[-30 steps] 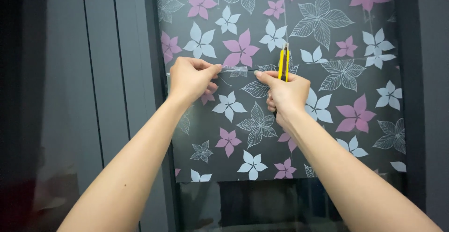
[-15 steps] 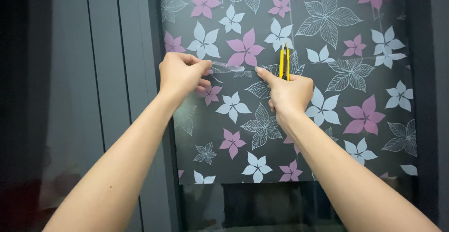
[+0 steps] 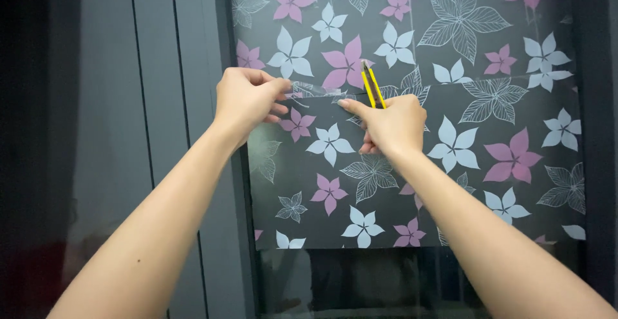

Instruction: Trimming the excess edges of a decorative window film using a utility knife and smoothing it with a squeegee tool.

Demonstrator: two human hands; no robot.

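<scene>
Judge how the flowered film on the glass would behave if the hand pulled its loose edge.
Flowered film is probably thin and floppy: its lifted edge curls at the left hand. It likely tears easily along the cut line by the yellow knife.

A tall window pane (image 3: 412, 280) fills most of the view, its lower strip bare, dark and faintly reflective. To the left stands a grey frame (image 3: 174, 100) made of upright sections with thin dark seams between them (the sections run from top to bottom of the view). Further left the frame gives way to a deep shadow (image 3: 32, 132), with a dim reddish patch low in the corner. A dark upright edge (image 3: 595, 132) closes the right side. The light is low and cool.
</scene>
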